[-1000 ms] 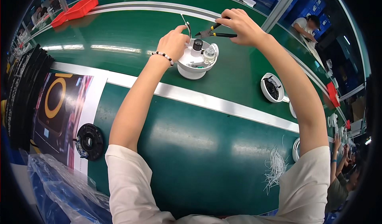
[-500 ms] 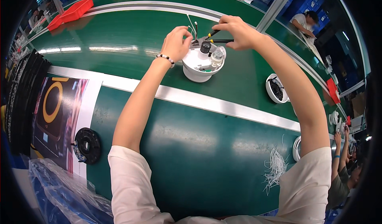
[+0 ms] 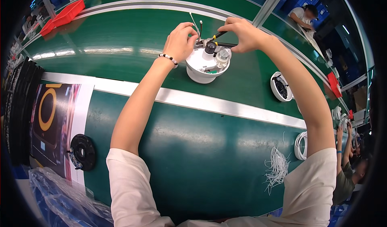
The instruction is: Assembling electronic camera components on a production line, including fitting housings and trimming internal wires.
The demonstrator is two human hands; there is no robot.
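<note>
A white round housing [image 3: 202,77] stands on the far green surface, its open top facing up. Inside it are a black lens barrel [image 3: 210,47] and a clear-topped round part [image 3: 223,55]. Thin wires [image 3: 200,28] rise from its far side. My left hand [image 3: 179,42], wearing a beaded bracelet, is closed at the far-left rim by the wires; what its fingertips pinch is hidden. My right hand [image 3: 246,35] grips pliers [image 3: 227,45] with black and yellow handles, spread somewhat apart. Their jaws point left over the housing's far side, near the wires and behind the lens barrel.
A white shell with black parts [image 3: 281,86] sits to the right. Nearer lie cut white strips [image 3: 277,166], a white coil [image 3: 300,146] and a black disc [image 3: 82,152]. A metal rail [image 3: 193,101] crosses the bench. Red trays [image 3: 66,15] stand far left; other people work at right.
The whole view has shifted slightly, showing more of the white coil beside my right arm. Both hands stay at the housing, and the pliers remain in my right hand.
</note>
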